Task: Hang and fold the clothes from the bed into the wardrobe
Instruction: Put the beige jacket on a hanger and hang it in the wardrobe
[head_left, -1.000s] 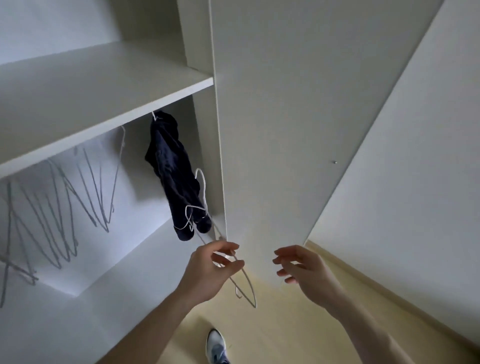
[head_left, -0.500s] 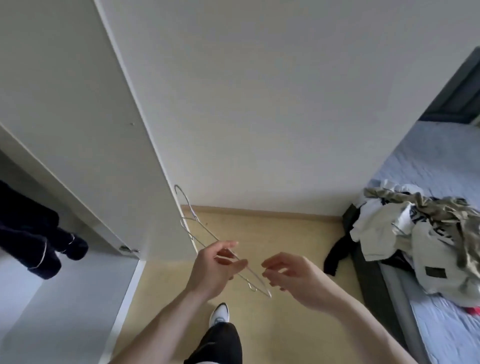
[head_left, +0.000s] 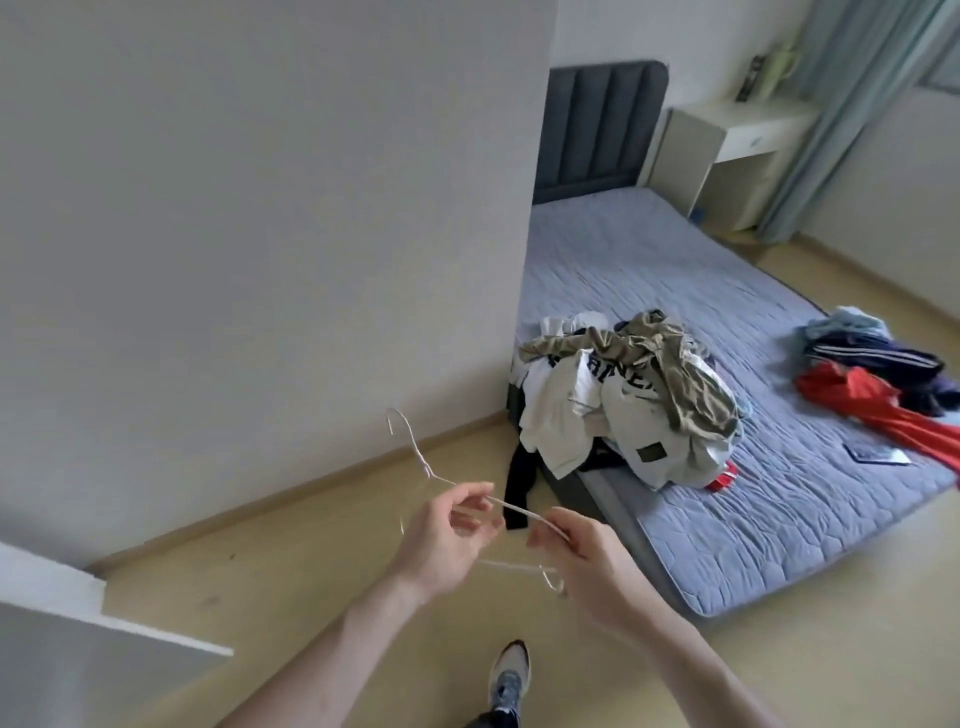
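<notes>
A thin wire hanger (head_left: 415, 447) is held in front of the person — the left hand (head_left: 441, 540) pinches its upper wire, the right hand (head_left: 587, 556) curls round its far end. Beyond, a heap of clothes (head_left: 623, 400) lies at the near corner of the bed (head_left: 779, 509), a black garment (head_left: 519, 483) trailing to the floor. A second, darker pile (head_left: 878, 374) lies at the bed's right edge. A white wall (head_left: 260, 234) stands left.
</notes>
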